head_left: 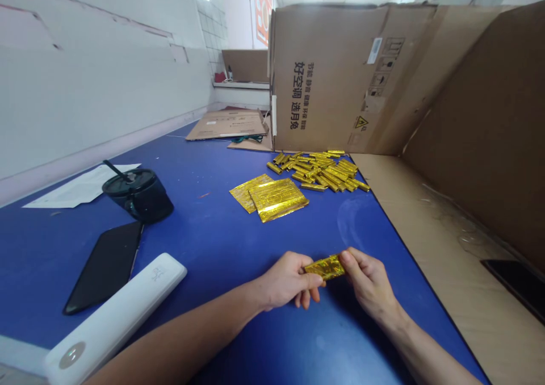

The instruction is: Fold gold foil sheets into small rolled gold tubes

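A folded strip of shiny gold foil (327, 268) is stretched between my two hands over the blue table. My left hand (292, 280) pinches its left end, thumb on top. The right end is gripped between the thumb and fingers of my right hand (368, 277). Beyond my hands lie flat gold foil sheets (279, 199), one overlapping another. Farther back is a heap of small gold foil rolls (326, 170), several of them side by side near the table's right edge.
A dark lidded mug (142, 197) with a straw stands at left on white paper (80, 189). Nearer are a black phone (104, 266) and a long white device (119, 317). Large cardboard boxes (336, 78) rise behind and to the right; flat cardboard (230, 125) lies at the back.
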The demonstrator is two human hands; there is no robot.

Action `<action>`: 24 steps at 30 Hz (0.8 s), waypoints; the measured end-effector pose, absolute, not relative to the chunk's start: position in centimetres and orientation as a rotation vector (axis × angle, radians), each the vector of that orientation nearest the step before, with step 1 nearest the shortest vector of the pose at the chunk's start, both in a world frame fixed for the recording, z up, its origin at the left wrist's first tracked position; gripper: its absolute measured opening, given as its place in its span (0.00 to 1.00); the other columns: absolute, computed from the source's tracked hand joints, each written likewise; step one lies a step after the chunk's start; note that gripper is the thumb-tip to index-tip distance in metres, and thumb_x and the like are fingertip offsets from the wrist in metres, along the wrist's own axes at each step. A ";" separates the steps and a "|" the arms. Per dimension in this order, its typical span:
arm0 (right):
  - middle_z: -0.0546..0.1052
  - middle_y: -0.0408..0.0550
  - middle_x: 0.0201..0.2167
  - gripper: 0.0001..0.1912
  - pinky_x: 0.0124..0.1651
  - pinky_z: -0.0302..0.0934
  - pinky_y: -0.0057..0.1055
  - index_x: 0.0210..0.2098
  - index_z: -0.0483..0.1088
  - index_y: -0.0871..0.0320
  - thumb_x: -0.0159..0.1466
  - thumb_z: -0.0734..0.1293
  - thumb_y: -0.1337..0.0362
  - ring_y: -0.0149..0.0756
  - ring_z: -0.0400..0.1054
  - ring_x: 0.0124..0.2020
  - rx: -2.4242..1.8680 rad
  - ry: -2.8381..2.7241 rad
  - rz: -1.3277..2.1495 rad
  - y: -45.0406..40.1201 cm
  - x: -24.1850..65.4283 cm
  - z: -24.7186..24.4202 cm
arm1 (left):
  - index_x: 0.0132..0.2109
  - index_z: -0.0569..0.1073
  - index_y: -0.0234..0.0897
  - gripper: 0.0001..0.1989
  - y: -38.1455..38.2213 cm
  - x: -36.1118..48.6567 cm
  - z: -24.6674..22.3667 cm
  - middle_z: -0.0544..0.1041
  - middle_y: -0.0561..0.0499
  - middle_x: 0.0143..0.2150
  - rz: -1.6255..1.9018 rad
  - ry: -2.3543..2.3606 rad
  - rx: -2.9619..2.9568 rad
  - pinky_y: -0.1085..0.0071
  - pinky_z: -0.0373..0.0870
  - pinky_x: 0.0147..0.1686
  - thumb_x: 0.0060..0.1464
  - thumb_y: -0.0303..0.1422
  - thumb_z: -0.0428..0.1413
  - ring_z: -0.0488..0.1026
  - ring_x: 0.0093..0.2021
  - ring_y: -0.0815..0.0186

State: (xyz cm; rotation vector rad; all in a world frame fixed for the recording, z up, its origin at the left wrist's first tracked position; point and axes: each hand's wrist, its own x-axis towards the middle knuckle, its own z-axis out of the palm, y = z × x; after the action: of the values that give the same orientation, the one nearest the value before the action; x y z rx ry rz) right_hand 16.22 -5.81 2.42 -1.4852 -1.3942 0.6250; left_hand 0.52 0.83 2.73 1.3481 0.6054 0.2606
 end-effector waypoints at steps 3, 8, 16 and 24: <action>0.54 0.36 0.14 0.19 0.18 0.43 0.24 0.16 0.54 0.56 0.59 0.55 0.53 0.25 0.46 0.16 -1.487 -1.383 0.591 -5.8 16.4 2.6 | 0.29 0.64 0.32 0.06 0.8 0.5 2.9 0.69 0.55 0.17 0.285 0.611 1.345 0.82 0.55 0.10 0.46 0.31 0.51 0.61 0.12 0.76; 0.54 0.36 0.12 0.21 0.17 0.43 0.24 0.15 0.53 0.56 0.59 0.56 0.52 0.25 0.47 0.15 -1.561 -1.214 0.431 -5.6 16.9 2.9 | 0.32 0.58 0.36 0.11 0.4 0.7 2.9 0.71 0.55 0.20 0.609 0.675 1.244 0.80 0.58 0.12 0.43 0.32 0.54 0.67 0.14 0.71; 0.55 0.36 0.11 0.21 0.15 0.42 0.24 0.15 0.54 0.56 0.57 0.57 0.50 0.24 0.47 0.13 -1.555 -1.046 0.403 -5.5 15.8 2.6 | 0.29 0.65 0.31 0.10 -0.1 1.5 2.7 0.72 0.51 0.22 0.759 0.753 1.170 0.78 0.61 0.15 0.39 0.32 0.57 0.68 0.16 0.72; 0.56 0.36 0.11 0.21 0.16 0.43 0.23 0.15 0.55 0.56 0.58 0.56 0.51 0.24 0.47 0.14 -1.528 -1.021 0.444 -5.5 15.0 2.4 | 0.26 0.65 0.32 0.09 0.0 1.6 2.9 0.69 0.53 0.15 0.806 0.754 1.148 0.76 0.63 0.18 0.40 0.33 0.57 0.67 0.16 0.71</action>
State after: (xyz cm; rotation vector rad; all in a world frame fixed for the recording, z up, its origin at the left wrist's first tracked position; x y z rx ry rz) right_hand 15.02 -5.50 2.40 -1.5280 -1.0206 0.4439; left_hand 1.63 -0.02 2.90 1.1483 0.7540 0.8057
